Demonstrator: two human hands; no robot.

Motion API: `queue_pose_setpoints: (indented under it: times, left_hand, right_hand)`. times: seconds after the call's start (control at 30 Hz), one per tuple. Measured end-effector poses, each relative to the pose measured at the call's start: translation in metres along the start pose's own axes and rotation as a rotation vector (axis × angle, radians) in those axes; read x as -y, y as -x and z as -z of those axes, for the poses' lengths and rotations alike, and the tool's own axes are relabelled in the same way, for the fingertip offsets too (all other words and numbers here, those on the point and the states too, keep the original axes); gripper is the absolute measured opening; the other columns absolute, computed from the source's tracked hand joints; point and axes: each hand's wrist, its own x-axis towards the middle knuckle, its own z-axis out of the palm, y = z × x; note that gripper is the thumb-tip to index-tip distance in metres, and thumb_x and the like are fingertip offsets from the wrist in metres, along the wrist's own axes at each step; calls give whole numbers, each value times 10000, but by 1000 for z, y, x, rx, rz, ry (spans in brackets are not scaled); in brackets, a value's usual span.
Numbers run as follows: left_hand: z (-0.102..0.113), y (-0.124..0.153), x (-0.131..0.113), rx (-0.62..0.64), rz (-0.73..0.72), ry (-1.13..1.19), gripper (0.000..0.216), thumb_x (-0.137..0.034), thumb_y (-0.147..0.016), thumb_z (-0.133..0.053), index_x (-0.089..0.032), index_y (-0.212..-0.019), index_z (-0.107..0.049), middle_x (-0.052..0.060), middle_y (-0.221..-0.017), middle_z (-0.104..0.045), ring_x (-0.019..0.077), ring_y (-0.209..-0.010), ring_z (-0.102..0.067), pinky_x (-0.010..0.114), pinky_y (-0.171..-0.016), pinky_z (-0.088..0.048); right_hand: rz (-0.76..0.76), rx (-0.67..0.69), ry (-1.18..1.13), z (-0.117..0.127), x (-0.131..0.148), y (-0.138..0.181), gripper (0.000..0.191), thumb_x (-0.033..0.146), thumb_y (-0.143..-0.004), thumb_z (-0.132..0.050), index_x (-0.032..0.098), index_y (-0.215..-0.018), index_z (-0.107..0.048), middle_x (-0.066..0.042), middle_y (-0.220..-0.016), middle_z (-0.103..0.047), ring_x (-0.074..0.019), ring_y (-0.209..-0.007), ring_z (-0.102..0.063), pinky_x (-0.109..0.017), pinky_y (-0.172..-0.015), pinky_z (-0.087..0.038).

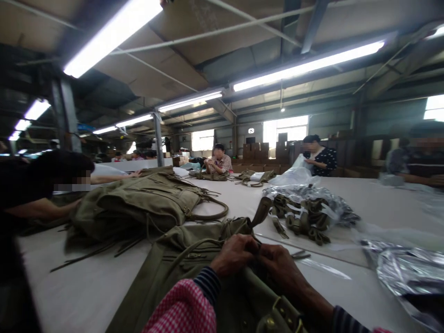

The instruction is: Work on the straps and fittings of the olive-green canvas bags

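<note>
An olive-green fabric handbag point(187, 282) with brass-coloured fittings lies in front of me on the white table. My left hand point(236, 253) is closed at its top edge, fingers bent in a pinch. Coming from the right, my right hand point(277, 260) is closed too, its fingertips meeting those of the left. What exact part of the bag they pinch is hidden by the fingers. Just beyond my hands a short olive strap end point(262, 212) sticks up. A second olive handbag point(138, 203) with a rounded handle lies to the left.
A bundle of olive straps point(305, 217) with white wraps lies beyond my right hand, beside clear plastic point(294, 173). Silvery plastic point(405, 268) covers the right edge. A co-worker's arm point(45, 208) reaches to the left bag. Other people sit across the table point(239, 194).
</note>
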Motion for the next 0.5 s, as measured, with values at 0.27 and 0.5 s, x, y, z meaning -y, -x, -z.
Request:
queue_pose_setpoints:
  times: [0.27, 0.5]
  left_hand:
    - [0, -5, 4, 73, -14, -23, 220, -180, -633, -641, -213, -785, -797, 15, -793, -748, 241, -858, -671, 299, -752, -428]
    - [2, -4, 4, 91, -12, 60, 183, -317, -721, -678, -184, -776, -791, 33, -770, -715, 232, -830, -638, 299, -721, -403]
  right_hand:
    - [-51, -94, 0, -4, -1, -1, 114, 186, -741, -630, 135, -655, -684, 14, -598, -601, -123, -611, -519, -218, -545, -345]
    - [-103, -78, 0, 12, 8, 6, 156, 306, -823, -681, 155, -792, -663, 41, -559, -583, -109, -523, -500, -212, -510, -341]
